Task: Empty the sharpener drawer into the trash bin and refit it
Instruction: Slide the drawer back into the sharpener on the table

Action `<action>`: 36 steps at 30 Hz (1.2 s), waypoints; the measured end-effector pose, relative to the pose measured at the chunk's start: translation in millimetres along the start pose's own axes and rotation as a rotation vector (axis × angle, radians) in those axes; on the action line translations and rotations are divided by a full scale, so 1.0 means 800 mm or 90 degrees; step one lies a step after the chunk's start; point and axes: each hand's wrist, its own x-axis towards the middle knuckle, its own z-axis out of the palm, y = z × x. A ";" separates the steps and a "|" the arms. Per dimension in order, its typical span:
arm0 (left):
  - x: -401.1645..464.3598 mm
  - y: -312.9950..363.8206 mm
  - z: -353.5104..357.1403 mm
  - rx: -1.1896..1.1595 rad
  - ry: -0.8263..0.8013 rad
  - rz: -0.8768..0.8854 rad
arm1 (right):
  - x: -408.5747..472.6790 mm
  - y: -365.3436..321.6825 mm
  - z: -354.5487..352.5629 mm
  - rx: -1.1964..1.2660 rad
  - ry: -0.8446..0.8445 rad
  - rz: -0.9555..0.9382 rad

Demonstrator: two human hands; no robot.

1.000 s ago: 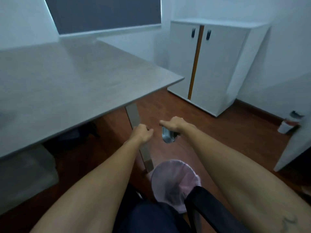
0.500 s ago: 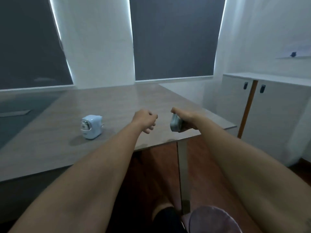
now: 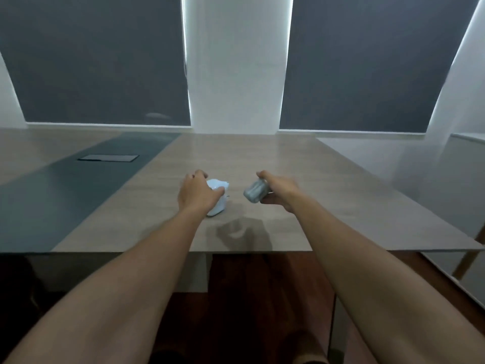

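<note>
A pale blue pencil sharpener [image 3: 218, 198] stands on the wooden table [image 3: 288, 174], near the middle. My left hand [image 3: 198, 191] is closed over its top and left side, hiding much of it. My right hand [image 3: 278, 191] holds the small grey sharpener drawer [image 3: 255, 193] above the table, a short gap to the right of the sharpener. The drawer is tilted, one end pointing toward the sharpener. The trash bin is out of view.
A dark grey strip [image 3: 78, 185] runs across the table's left part, with a black flap [image 3: 109, 157] set in it. Dark window blinds fill the far wall. A white cabinet [image 3: 467, 164] stands at the right. The table's front edge [image 3: 236, 250] lies below my forearms.
The view swung up from the floor and trash bin to the table. My left hand reached out and closed on the sharpener. My right hand carried the drawer over the table beside it.
</note>
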 end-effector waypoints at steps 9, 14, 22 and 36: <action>0.026 -0.038 0.052 -0.152 0.006 -0.093 | 0.051 0.031 0.037 0.091 -0.011 0.031; 0.043 -0.042 0.062 -0.216 0.017 -0.142 | 0.064 0.037 0.052 0.169 -0.031 0.053; 0.061 -0.045 0.072 -0.302 -0.013 -0.219 | 0.073 0.031 0.066 0.207 -0.052 0.069; 0.066 -0.030 0.062 -0.430 -0.002 -0.237 | 0.073 0.037 0.073 0.205 -0.059 0.044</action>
